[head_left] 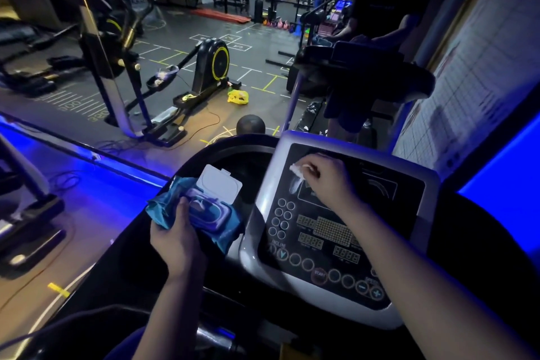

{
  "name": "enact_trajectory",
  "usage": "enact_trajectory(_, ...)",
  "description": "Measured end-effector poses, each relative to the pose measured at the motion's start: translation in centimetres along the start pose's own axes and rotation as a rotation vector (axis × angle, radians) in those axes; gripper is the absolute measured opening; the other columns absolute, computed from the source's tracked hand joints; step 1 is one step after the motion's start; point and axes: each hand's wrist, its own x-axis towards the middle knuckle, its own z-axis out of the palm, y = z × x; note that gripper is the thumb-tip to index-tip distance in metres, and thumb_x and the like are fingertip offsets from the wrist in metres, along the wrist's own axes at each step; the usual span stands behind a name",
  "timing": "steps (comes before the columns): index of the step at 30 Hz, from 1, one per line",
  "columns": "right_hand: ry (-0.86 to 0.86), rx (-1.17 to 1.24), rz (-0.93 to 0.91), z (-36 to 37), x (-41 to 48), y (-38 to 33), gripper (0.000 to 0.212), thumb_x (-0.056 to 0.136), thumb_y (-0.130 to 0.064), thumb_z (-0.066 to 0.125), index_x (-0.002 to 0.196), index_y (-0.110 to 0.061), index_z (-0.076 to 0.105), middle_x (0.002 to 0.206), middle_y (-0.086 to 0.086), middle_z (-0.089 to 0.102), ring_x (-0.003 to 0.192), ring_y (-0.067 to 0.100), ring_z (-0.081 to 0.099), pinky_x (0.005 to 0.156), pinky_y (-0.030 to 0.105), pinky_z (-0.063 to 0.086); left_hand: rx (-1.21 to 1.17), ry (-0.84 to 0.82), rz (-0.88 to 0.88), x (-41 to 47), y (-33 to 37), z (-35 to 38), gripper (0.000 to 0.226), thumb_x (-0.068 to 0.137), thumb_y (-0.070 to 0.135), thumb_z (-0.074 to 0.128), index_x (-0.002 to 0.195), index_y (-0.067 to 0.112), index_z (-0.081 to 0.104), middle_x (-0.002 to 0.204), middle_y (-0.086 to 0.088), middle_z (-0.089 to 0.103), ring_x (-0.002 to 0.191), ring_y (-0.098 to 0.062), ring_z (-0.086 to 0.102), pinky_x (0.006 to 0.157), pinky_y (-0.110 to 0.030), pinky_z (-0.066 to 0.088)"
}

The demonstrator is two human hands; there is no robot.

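Right hand (324,181) hides most of the wipe (296,171); left hand (175,238) covers the near corner of the wipes pack (210,213); small labels on the console (344,231) are blurred and illegible.

Left grip (175,240) is curled tight, thumb on top; right grip (327,181) pinches with fingertips, arm stretched forward.

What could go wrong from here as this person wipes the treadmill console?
1. The right hand rubs a white wipe on the top of the console. If it works downward, it might press the START button or other keys.
2. The left hand holds the wipe pack at one end, with the lid flipped open. The pack could tip out of that grip.
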Motion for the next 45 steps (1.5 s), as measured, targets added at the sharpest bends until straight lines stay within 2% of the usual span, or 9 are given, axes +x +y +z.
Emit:
enact_trajectory(3, 0.142, 0.326, 0.251, -1.6, 0.9, -0.8, 0.008, 0.087, -0.004, 0.072, 0.088, -0.012, 0.074, 0.084, -0.003, 0.072, 0.076, 0.002, 0.064, 0.068, 0.017, 0.049, -0.029, -0.027, -0.007, 0.4, -0.1, 0.5, 0.038, 0.099, 0.011, 0.074, 0.132, -0.005, 0.066, 0.118, -0.013, 0.074, 0.084, -0.004, 0.072, 0.079, -0.018, 0.060)
enact_trajectory(6, 0.304, 0.256, 0.238, -3.0, 1.7, -0.5, 0.003, 0.088, -0.006, 0.072, 0.086, -0.008, 0.072, 0.077, -0.002, 0.069, 0.070, 0.004, 0.060, 0.064, 0.016, 0.046, -0.018, -0.029, -0.019, 0.8, -0.4, 0.6, 0.037, 0.098, 0.010, 0.075, 0.132, -0.004, 0.067, 0.121, -0.015, 0.074, 0.093, -0.013, 0.073, 0.083, -0.021, 0.061)
enact_trajectory(12, 0.212, -0.199, -0.021, -0.1, 0.9, 0.9, 0.022, 0.088, 0.002, 0.063, 0.106, -0.003, 0.075, 0.106, 0.013, 0.067, 0.090, 0.032, 0.067, 0.083, 0.034, 0.053, 0.027, -0.041, -0.043, 1.3, -0.8, 0.8, 0.036, 0.098, 0.012, 0.076, 0.131, 0.000, 0.069, 0.118, -0.012, 0.076, 0.090, -0.010, 0.074, 0.078, -0.020, 0.060)
enact_trajectory(21, 0.083, -0.237, -0.134, 2.4, -0.7, 0.2, 0.027, 0.087, -0.001, 0.062, 0.112, -0.004, 0.073, 0.108, 0.009, 0.060, 0.091, 0.026, 0.065, 0.083, 0.040, 0.056, 0.028, -0.057, -0.021, 2.4, -1.0, 0.9, 0.037, 0.099, 0.011, 0.075, 0.132, -0.003, 0.067, 0.116, -0.011, 0.074, 0.088, -0.006, 0.072, 0.080, -0.019, 0.060)
enact_trajectory(25, -0.193, 0.049, 0.039, 1.1, -0.6, -1.3, 0.018, 0.086, -0.003, 0.073, 0.099, -0.014, 0.079, 0.097, -0.002, 0.066, 0.079, 0.011, 0.065, 0.073, 0.023, 0.050, 0.014, -0.067, -0.032, 2.2, -1.0, 0.9, 0.037, 0.099, 0.009, 0.074, 0.132, -0.005, 0.065, 0.118, -0.014, 0.073, 0.088, -0.007, 0.072, 0.081, -0.019, 0.060)
enact_trajectory(28, 0.148, 0.431, 0.313, -1.2, 0.6, -2.1, 0.017, 0.089, -0.008, 0.073, 0.090, -0.025, 0.074, 0.089, -0.008, 0.073, 0.077, -0.002, 0.066, 0.074, 0.014, 0.050, 0.033, -0.086, -0.025, 2.2, -0.7, 1.2, 0.037, 0.099, 0.009, 0.074, 0.132, -0.006, 0.066, 0.119, -0.014, 0.073, 0.091, -0.010, 0.071, 0.083, -0.019, 0.060)
enact_trajectory(31, 0.113, 0.220, 0.244, -2.0, 1.3, -1.4, 0.008, 0.091, -0.009, 0.071, 0.092, -0.017, 0.072, 0.090, -0.007, 0.072, 0.075, -0.006, 0.064, 0.071, 0.015, 0.052, 0.052, -0.081, -0.019, 2.2, -0.6, 1.1, 0.035, 0.099, 0.010, 0.075, 0.131, -0.004, 0.067, 0.120, -0.014, 0.075, 0.095, -0.013, 0.073, 0.089, -0.026, 0.061)
enact_trajectory(39, 0.141, -0.326, -0.139, 1.0, 1.4, 0.3, 0.027, 0.080, 0.009, 0.066, 0.104, -0.001, 0.074, 0.102, 0.013, 0.068, 0.092, 0.037, 0.061, 0.084, 0.042, 0.055, 0.014, -0.082, -0.049, 2.3, -0.8, 1.4, 0.036, 0.098, 0.007, 0.074, 0.131, -0.006, 0.066, 0.116, -0.013, 0.075, 0.093, -0.013, 0.074, 0.092, -0.031, 0.060)
enact_trajectory(45, 0.022, -0.435, -0.219, 2.8, -1.7, 0.3, 0.038, 0.068, 0.013, 0.073, 0.102, -0.004, 0.072, 0.106, 0.006, 0.066, 0.092, 0.031, 0.056, 0.073, 0.039, 0.055, 0.023, -0.078, -0.051, 2.3, -0.9, 1.3, 0.037, 0.098, 0.009, 0.075, 0.131, -0.004, 0.066, 0.123, -0.018, 0.074, 0.098, -0.017, 0.073, 0.095, -0.034, 0.060)
